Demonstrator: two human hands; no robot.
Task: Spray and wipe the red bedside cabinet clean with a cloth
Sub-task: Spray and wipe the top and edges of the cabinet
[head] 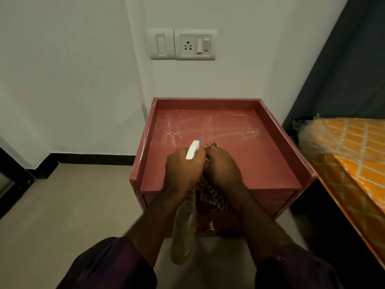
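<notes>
The red bedside cabinet [260,155] stands against the white wall; its raised-rim top is streaked with white dust. My left hand [183,167] grips a spray bottle [183,232] by the neck, its white nozzle with a blue tip pointing toward the cabinet top. The bottle's pale yellow body hangs below my wrist. Right beside it, my right hand [220,167] holds a checked cloth [210,197], which hangs down over the cabinet's front edge. Both hands are touching each other above the front of the top.
A drawer with a metal knob [211,226] shows below the hands. A bed with an orange patterned cover [354,163] stands close on the right, under a dark curtain [343,69]. A socket and switch plate [194,44] is on the wall. Beige floor [73,205] lies to the left.
</notes>
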